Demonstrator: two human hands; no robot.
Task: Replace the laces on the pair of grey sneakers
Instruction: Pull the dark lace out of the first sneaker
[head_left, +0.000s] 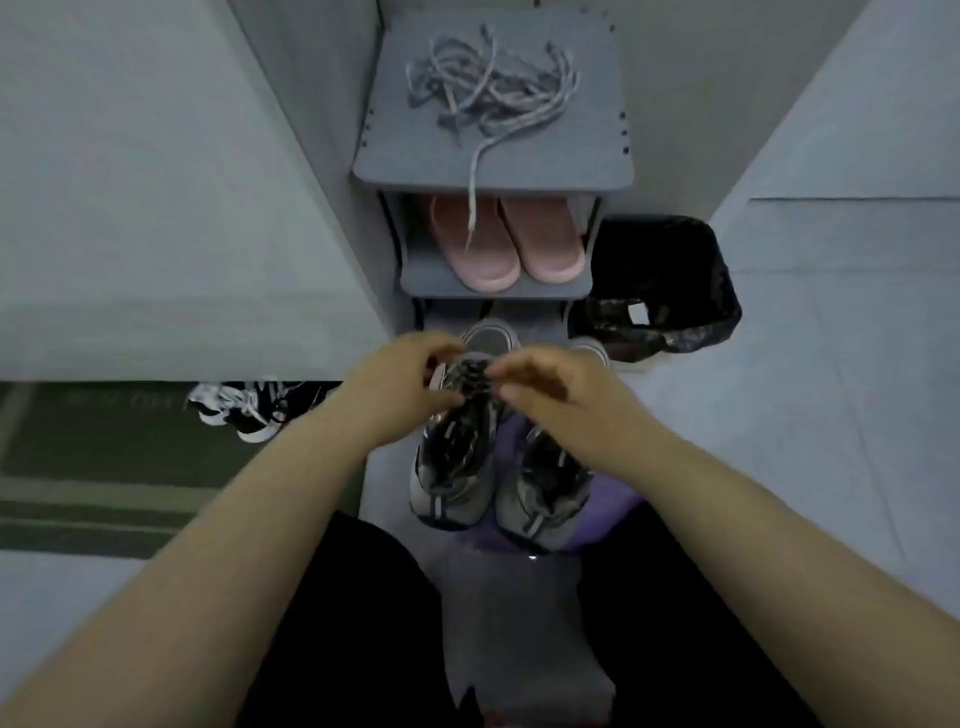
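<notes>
Your fingers pinch together over the far end of the left grey sneaker: left hand and right hand meet at the dark lace there, thumb and forefinger closed on it as far as the blur allows. Both hands are equally near; neither leads.

The shoe's long axis runs straight away from you, with the worked end farthest from your body, so any pull on the lace goes up and back toward you. The right grey sneaker sits just beside it, parallel, untouched.

Pale laces lie tangled on top of the shoe rack, well apart, one end hanging over pink slippers. Whether these are old or new, you cannot tell.

No brand, label or writing is legible anywhere.
</notes>
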